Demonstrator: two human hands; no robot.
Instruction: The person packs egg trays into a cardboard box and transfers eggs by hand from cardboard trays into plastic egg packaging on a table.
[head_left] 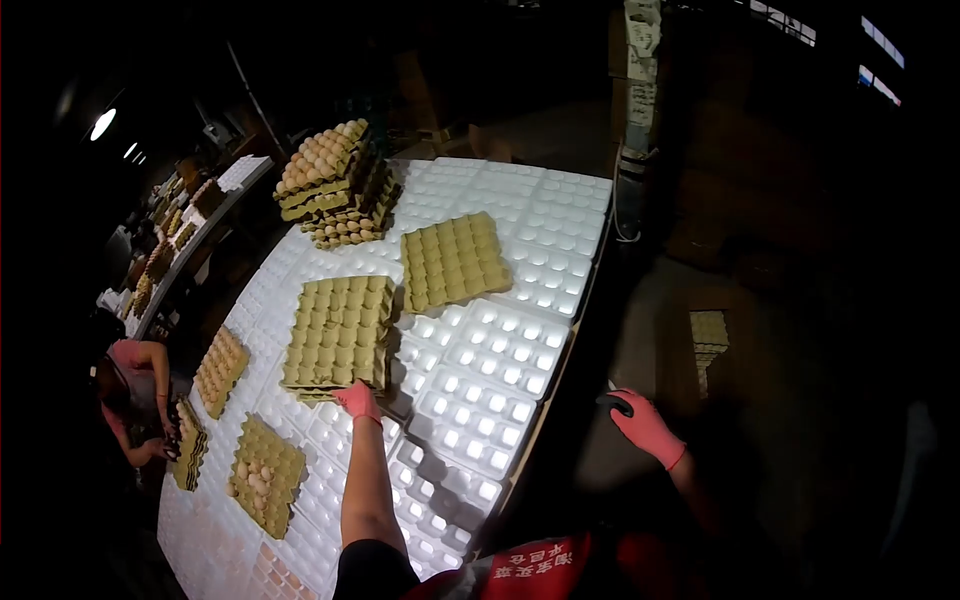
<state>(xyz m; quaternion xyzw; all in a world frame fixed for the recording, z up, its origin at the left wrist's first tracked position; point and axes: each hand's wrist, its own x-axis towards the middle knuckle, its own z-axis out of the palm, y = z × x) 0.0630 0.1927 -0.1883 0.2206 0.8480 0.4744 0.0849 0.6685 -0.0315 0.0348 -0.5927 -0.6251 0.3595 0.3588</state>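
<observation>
My left hand (358,400), in a pink glove, grips the near edge of a stack of empty pulp egg trays (340,335). Its fingertips are partly hidden at the edge. My right hand (648,432), also gloved in pink, is off the table's right side, its fingers curled round a small black object (615,403) whose kind I cannot make out. Beyond the stack lies another empty egg tray (455,262), turned at a slight angle. White foam egg trays (480,400) with square hollows cover the table beneath them.
A tall stack of egg-filled trays (340,185) stands at the far left corner. Nearer left are a full tray (221,372) and a partly filled tray (285,480). A co-worker (140,385) handles trays at the left edge. A post (638,120) rises behind the table's right corner.
</observation>
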